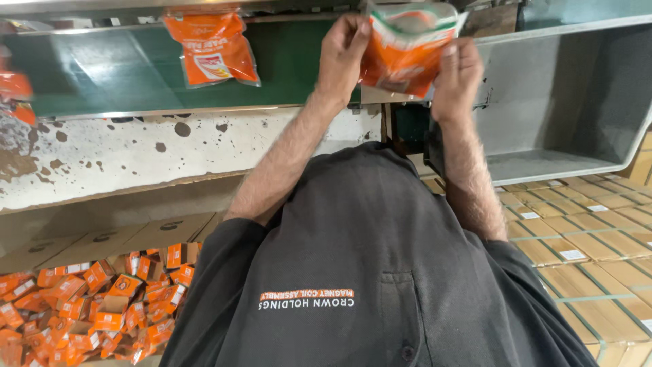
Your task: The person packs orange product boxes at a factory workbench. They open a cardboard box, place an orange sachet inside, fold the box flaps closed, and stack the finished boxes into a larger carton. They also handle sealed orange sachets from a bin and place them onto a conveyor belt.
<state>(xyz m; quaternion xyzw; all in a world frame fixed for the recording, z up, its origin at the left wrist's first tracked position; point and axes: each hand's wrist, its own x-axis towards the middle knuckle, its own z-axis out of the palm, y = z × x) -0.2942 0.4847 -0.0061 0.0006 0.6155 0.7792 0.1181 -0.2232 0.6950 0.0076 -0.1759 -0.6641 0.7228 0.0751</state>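
**Holding an orange pouch over the belt line**

Looking down past a dark grey work shirt (pixel 367 272), we have a long green conveyor belt (pixel 102 68) running across the top of the view, its chipped, stained white side panel (pixel 136 153) just beneath. Off to the right sits a big grey metal trough (pixel 564 102), and below it stacks of strapped cardboard cartons (pixel 591 238) fill the floor. Lower left, an open box brims with small orange cartons (pixel 88 306), jumbled together.

On the belt lies one orange sealed packet (pixel 214 47), well apart from the hands. And up top, both arms are raised: the left hand (pixel 343 58) pinches the left edge of an orange-and-white pouch (pixel 404 44), the right hand (pixel 456 78) grips its right edge, fingers curled around it. The pouch hangs tilted between them, above the belt's right end.
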